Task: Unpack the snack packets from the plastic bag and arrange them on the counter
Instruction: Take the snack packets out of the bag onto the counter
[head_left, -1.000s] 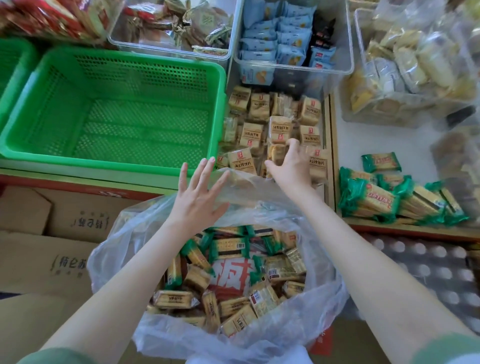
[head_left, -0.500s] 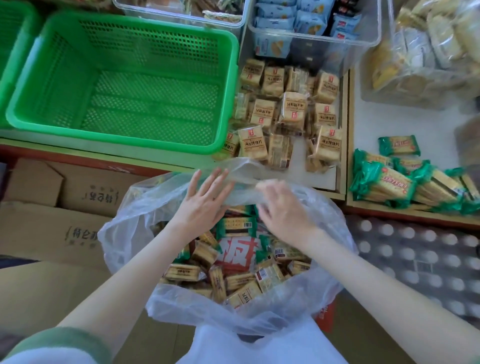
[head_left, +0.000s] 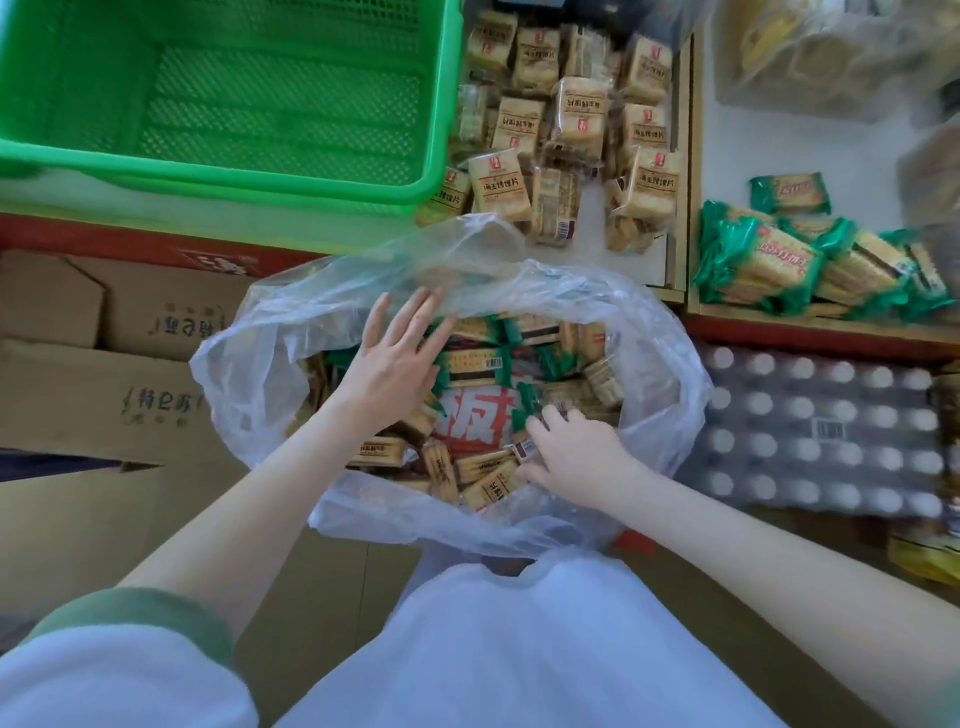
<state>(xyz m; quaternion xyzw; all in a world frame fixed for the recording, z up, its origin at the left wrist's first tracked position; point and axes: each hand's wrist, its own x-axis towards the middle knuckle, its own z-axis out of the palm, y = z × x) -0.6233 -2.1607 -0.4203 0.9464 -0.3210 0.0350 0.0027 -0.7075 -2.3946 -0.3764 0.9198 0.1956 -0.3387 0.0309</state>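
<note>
Behind the left hand, a white fabric sleeve with a green cuff; below the right hand, a loose white cloth garment covers the front.

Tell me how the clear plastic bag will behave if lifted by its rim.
Probably floppy: the plastic bag looks thin, crumpled, sagging at the rim. Likely heavy: many snack packets fill it. Such thin film might stretch or tear.

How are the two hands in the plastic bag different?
The left hand lies flat with straight, spread fingers; the right hand has its fingers curled. The left hand reaches the far rim of the plastic bag; the right hand is nearer, on the right side. The left hand holds nothing; the right hand grips snack packets. Both are bare and inside the bag's open mouth.
</note>
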